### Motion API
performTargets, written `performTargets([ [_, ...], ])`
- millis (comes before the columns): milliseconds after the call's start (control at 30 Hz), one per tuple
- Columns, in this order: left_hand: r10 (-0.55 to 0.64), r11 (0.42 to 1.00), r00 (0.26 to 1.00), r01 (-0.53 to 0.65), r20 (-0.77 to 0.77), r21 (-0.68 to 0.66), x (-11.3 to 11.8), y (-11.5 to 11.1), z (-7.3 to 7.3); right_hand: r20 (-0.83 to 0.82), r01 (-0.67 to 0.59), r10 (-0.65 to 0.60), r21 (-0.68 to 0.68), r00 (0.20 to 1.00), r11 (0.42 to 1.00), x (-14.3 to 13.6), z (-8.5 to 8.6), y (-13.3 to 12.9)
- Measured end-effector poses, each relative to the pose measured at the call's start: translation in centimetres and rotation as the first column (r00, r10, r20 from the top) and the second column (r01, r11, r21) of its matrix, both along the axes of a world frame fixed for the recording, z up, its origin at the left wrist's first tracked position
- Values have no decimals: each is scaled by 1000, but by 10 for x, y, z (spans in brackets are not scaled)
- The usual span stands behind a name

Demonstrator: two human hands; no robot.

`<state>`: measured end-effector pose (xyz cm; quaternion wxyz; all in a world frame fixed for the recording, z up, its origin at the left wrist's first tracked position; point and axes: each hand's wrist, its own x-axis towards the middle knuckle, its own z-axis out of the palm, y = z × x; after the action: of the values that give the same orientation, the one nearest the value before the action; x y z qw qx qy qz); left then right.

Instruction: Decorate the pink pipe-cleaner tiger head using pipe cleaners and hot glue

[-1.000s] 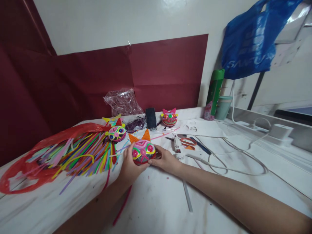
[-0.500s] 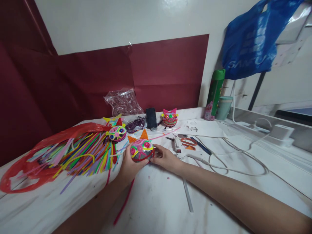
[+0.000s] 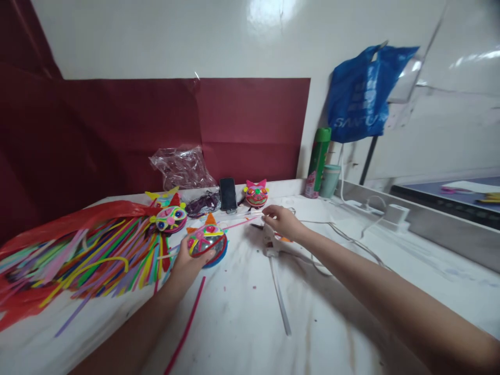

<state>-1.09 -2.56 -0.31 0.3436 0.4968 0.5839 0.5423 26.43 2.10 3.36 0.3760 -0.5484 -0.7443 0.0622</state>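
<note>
My left hand (image 3: 188,264) is closed round the side of a small round animal-head craft (image 3: 214,240) with orange ears, pink and yellow trim, a red band and a blue rim below. Farther right, my right hand (image 3: 284,221) reaches over the white glue gun (image 3: 269,240), its fingertips bent together by the end of a thin pink pipe cleaner (image 3: 240,224). What lies between those fingertips is too small to make out. Orange-handled scissors (image 3: 285,239) show only partly beneath the right hand and wrist. A grey-white strip (image 3: 280,299) lies in front of the glue gun.
Many coloured pipe cleaners (image 3: 97,260) lie on a red plastic bag (image 3: 113,210) at left. Finished-looking heads stand behind: one blue-eyed (image 3: 171,219), one pink-eared (image 3: 257,194). A phone (image 3: 228,195), clear plastic wrap (image 3: 182,167), green can (image 3: 319,161), cup (image 3: 330,180) and cable (image 3: 347,237) line the back and right.
My right hand has let go of the animal head and moved right and up over the glue gun. The left hand keeps the head, now tilted. The view has turned to the right.
</note>
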Motion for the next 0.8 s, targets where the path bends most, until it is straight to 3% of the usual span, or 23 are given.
performTargets([
  [133, -28, 1000, 1000, 28, 13, 7, 2, -4, 9, 164, 4, 3, -45, 986, 999, 24, -18, -19],
  [300, -3, 1000, 999, 4, -52, 21, 2, -4, 7, 526, -12, 47, -70, 849, 998, 30, -44, -32],
  [433, 123, 973, 962, -68, -245, 219, -5, 5, -8, 541, 4, 29, -60, 841, 998, 28, -53, -30],
  [533, 120, 914, 912, 53, -391, 402, -11, 8, -16, 535, -4, 10, -12, 845, 1000, 27, -58, -32],
  [667, 56, 871, 866, 201, -498, 448, -14, 8, -16, 509, -40, -30, 127, 860, 991, 29, -61, -37],
  [800, 24, 871, 889, 207, -458, 446, -13, 5, -15, 475, -41, 7, 62, 880, 997, 31, -60, -38],
])
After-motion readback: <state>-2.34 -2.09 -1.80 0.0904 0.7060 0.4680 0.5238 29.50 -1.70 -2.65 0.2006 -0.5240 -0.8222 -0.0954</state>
